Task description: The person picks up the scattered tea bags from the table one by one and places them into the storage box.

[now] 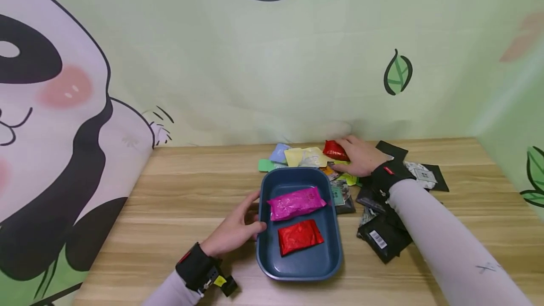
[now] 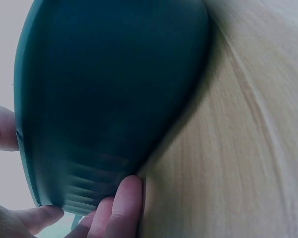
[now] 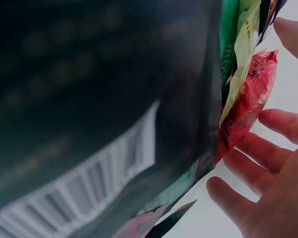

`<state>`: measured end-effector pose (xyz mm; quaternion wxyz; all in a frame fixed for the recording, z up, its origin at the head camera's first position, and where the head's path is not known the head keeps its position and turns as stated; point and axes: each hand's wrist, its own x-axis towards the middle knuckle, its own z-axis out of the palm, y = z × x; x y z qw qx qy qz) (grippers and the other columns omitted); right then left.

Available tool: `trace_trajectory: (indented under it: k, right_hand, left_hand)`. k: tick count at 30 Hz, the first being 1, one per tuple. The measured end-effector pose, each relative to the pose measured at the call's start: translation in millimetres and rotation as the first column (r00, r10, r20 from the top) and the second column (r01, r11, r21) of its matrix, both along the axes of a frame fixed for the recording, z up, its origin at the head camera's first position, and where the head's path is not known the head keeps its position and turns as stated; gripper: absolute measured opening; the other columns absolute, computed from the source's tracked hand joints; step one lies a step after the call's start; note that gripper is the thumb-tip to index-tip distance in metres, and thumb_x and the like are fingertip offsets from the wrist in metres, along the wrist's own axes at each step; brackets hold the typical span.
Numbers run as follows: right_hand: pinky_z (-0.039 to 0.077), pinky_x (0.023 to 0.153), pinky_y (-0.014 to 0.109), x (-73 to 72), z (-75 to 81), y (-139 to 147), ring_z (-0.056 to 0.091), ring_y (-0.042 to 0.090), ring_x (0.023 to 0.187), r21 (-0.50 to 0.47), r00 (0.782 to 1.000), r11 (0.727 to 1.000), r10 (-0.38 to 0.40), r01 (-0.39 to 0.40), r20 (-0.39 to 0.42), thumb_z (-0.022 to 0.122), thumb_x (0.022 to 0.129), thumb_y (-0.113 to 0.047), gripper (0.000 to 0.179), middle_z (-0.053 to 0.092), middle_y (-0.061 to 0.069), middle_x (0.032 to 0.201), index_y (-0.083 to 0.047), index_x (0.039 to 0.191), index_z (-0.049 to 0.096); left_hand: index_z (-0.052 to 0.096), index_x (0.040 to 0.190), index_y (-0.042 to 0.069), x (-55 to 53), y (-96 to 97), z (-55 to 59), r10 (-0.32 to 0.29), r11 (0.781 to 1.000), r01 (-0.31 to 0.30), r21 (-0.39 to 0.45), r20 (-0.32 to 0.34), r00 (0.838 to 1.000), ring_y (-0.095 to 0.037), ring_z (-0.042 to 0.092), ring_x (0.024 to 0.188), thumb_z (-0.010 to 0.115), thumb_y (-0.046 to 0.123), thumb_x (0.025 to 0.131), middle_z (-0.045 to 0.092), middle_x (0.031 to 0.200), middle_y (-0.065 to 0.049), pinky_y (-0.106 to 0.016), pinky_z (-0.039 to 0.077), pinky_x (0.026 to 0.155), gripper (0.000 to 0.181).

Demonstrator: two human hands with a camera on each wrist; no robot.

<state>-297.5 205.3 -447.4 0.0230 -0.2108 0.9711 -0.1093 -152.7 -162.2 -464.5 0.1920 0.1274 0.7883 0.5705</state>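
My left hand (image 1: 233, 231) holds a dark blue tray (image 1: 293, 267) by its left side, the thumb at the rim and the fingers against the outer wall. In the tray lie a magenta foil packet (image 1: 296, 204) and, nearer me, a red foil packet (image 1: 300, 237). Beyond the tray, my right hand (image 1: 363, 157) reaches over a pile of packets. Its spread fingertips are right at another red packet (image 1: 334, 150). The right wrist view shows these fingers (image 3: 273, 151) mostly straight along the red wrapper, with a black packet (image 3: 114, 74) filling the foreground.
Black packets (image 1: 384, 237), one with a barcode label, lie around and under the right forearm. Yellow (image 1: 293, 157), blue (image 1: 279, 153) and green (image 1: 266, 165) packets lie behind the tray. A printed backdrop (image 1: 255, 70) rises at the wooden table's far edge (image 1: 204, 146).
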Motion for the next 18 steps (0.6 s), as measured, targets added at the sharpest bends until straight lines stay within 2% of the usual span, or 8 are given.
trace_trajectory:
  k: [8, 14, 18]
  right_hand:
    - [0.047, 0.097, 0.048, -3.2, -6.3, 3, 0.055, 0.032, 0.11, 0.025, 0.998, 0.999, 0.042, -0.04, -0.051, 0.069, 0.088, -0.029, 0.064, 0.055, 0.019, 0.126, -0.002, 0.142, 0.051]
    - [0.049, 0.093, 0.046, -1.2, -4.4, 5, 0.057, 0.03, 0.104, 0.027, 0.997, 0.999, 0.029, -0.027, -0.073, 0.07, 0.087, -0.027, 0.059, 0.057, 0.017, 0.12, -0.001, 0.137, 0.055]
    - [0.05, 0.092, 0.045, 1.4, 4.6, 7, 0.056, 0.028, 0.102, -0.006, 0.997, 1.0, 0.029, -0.029, -0.073, 0.069, 0.088, -0.027, 0.058, 0.057, 0.015, 0.119, -0.001, 0.138, 0.055]
  left_hand:
    - [0.028, 0.159, 0.02, -0.6, 1.0, -1.3, 0.008, 1.0, -0.008, -0.018, -0.002, 1.0, -0.031, 0.053, 0.11, 0.063, 0.014, 0.09, 0.047, 0.144, -0.018, -0.037, 0.056, 0.072, 0.077]
    - [0.028, 0.159, 0.019, 0.8, 0.7, -1.4, 0.011, 1.0, -0.011, -0.026, -0.007, 1.0, -0.031, 0.051, 0.111, 0.063, 0.015, 0.09, 0.046, 0.145, -0.018, -0.037, 0.055, 0.072, 0.077]
    - [0.029, 0.159, 0.019, 0.8, 1.0, -0.5, 0.013, 1.0, -0.014, -0.023, -0.009, 1.0, -0.031, 0.051, 0.111, 0.064, 0.016, 0.09, 0.046, 0.145, -0.018, -0.037, 0.055, 0.071, 0.077]
